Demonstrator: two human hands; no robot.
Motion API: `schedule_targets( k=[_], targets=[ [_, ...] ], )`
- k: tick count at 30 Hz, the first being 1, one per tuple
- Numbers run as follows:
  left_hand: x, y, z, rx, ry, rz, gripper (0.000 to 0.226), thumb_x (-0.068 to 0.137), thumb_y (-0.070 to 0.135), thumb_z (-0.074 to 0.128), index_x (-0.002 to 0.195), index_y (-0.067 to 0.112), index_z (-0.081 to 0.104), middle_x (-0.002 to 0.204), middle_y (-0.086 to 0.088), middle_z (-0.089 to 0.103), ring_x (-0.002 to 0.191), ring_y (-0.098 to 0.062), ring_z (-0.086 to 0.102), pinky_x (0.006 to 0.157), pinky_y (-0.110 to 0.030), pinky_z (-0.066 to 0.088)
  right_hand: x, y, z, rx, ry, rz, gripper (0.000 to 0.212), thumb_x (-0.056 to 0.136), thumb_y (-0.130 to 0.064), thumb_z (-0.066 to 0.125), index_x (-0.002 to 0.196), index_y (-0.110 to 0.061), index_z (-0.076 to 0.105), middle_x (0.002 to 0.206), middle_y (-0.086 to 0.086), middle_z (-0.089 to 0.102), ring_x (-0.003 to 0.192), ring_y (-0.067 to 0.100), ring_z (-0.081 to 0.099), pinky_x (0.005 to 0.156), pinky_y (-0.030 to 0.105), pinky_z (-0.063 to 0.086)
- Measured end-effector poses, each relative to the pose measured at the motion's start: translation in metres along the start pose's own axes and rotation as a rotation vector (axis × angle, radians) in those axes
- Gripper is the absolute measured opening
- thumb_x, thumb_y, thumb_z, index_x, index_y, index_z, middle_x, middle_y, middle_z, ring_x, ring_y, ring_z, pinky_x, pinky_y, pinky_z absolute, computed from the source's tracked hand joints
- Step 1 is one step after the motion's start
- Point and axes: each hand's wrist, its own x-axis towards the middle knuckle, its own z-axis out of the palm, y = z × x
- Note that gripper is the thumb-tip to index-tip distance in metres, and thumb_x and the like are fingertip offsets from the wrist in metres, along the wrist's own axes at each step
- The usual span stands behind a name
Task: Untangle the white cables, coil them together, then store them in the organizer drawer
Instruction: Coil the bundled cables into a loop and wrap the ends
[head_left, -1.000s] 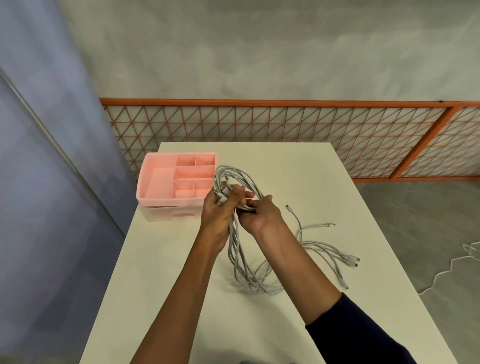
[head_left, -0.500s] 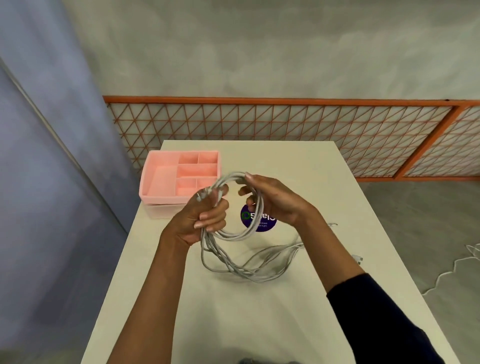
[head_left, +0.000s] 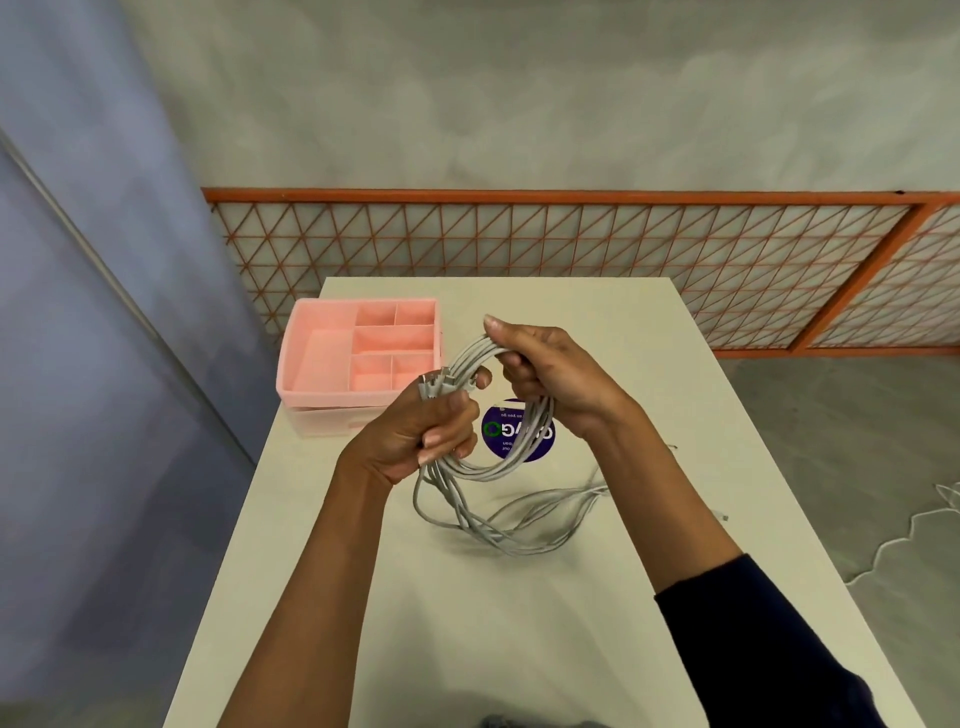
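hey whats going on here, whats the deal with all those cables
A person at a white table is coiling a bundle of white cables. The left hand grips the bundle with the plug ends sticking up, and the right hand holds the top of the loop. Loose tails trail on the table, near a round purple sticker. The pink organizer sits at the table's far left with no cable in it yet.

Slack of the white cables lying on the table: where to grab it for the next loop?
Likely grip the white cables where the strands run bundled just below the left hand, coming from the right; farther right they fan apart.
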Motion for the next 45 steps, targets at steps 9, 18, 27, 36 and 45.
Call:
schedule_targets(
  k=[9,18,27,36,45],
  targets=[
    [0.003,-0.001,-0.004,-0.037,0.107,0.049,0.044,0.065,0.035,0.087,0.080,0.009,0.055,0.040,0.012,0.035,0.028,0.005,0.025,0.035,-0.011,0.029,0.004,0.015,-0.012,0.276,0.071,0.066,0.046,0.095,-0.039,0.051,0.055,-0.022,0.038,0.045,-0.010,0.023,0.041,0.007,0.018,0.048,0.023,0.020],
    [0.002,0.004,0.000,0.115,0.208,-0.066,0.043,0.074,0.049,0.076,0.068,0.015,0.050,0.038,0.009,0.028,0.028,0.003,0.020,0.033,-0.008,0.020,0.000,-0.001,-0.029,-0.397,-0.241,0.055,0.051,0.100,-0.049,0.032,0.078,-0.017,0.066,0.059,0.003,0.055,0.052,0.013,0.047,0.056,0.022,0.043],
    [0.009,0.009,0.004,-0.044,0.502,-0.026,0.041,0.082,0.050,0.052,0.067,0.013,0.043,0.037,0.011,0.025,0.027,-0.001,0.018,0.033,-0.012,0.014,0.016,0.030,-0.001,-1.007,0.199,-0.387,0.047,0.101,-0.041,0.035,0.078,-0.007,0.056,0.058,0.003,0.053,0.052,0.021,0.049,0.059,0.037,0.043],
    [0.011,0.008,0.003,0.031,0.554,0.039,0.042,0.079,0.052,0.054,0.064,0.016,0.039,0.038,0.010,0.026,0.028,0.000,0.019,0.031,-0.013,0.014,0.018,0.053,0.007,-0.531,0.286,-0.308,0.036,0.101,-0.040,0.037,0.102,-0.008,0.053,0.070,-0.007,0.056,0.059,0.010,0.050,0.062,0.032,0.042],
    [0.014,0.025,-0.004,-0.109,0.589,0.400,0.041,0.088,0.050,0.043,0.065,0.017,0.037,0.035,0.011,0.026,0.025,-0.001,0.020,0.028,-0.012,0.020,-0.020,0.096,0.027,-0.200,-0.161,0.157,0.072,0.088,-0.068,0.017,0.103,-0.016,0.065,0.095,0.012,0.073,0.094,0.020,0.068,0.093,0.027,0.047]
  ],
)
